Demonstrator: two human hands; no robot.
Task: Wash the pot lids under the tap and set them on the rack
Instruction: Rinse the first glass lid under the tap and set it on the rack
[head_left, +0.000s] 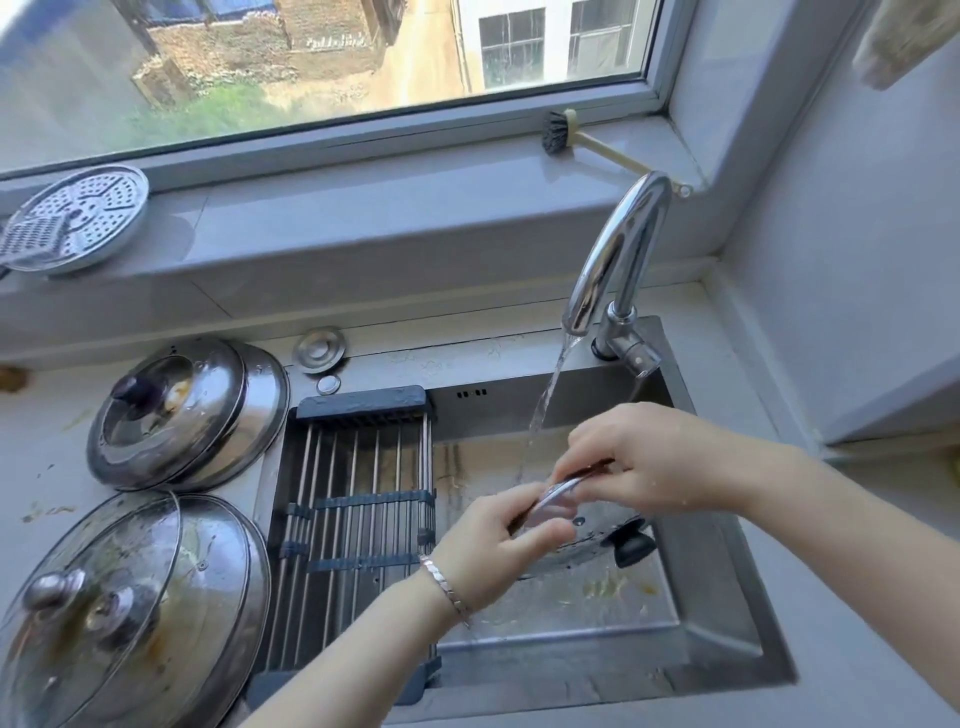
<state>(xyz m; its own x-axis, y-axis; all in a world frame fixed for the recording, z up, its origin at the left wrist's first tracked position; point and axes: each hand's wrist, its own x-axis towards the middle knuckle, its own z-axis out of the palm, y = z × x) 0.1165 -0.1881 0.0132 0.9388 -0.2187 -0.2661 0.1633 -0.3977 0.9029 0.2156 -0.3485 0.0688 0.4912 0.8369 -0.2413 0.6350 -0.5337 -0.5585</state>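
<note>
pot lids in a near stack (135, 608) lie at the near left corner of the worktop (47, 467): two glass lids with metal knobs, one overlapping the other, both smeared with brown residue. just right of them the rack (358, 499), metal rods with dark cross-bands, spans the left part of the sink (722, 571).

over the middle of the sink the held lid (589, 527), glass with a steel rim and a black knob (634, 548), is tilted between both hands. the left hand (493, 540), a bracelet (447, 587) on its wrist, grips the near left rim, fingers curled round it and thumb on top. the right hand (654, 457) pinches the far rim, fingers pressed together on the edge. yellowish scraps (613, 587) lie on the sink floor below.

the water stream (550, 395) comes down just left of the right hand, by the lid's far rim; whether it strikes the glass i cannot tell.

a far stack (176, 415) sits at the worktop's far edge, left of the rack: a glass lid with a dark knob on a steel lid. a small metal disc (318, 349) lies near it. the tap (618, 254) rises from the sink's far right corner.

on the window sill (363, 208) a perforated steamer plate (78, 218) leans at the left end, and a dish brush (558, 134) lies at the right.
</note>
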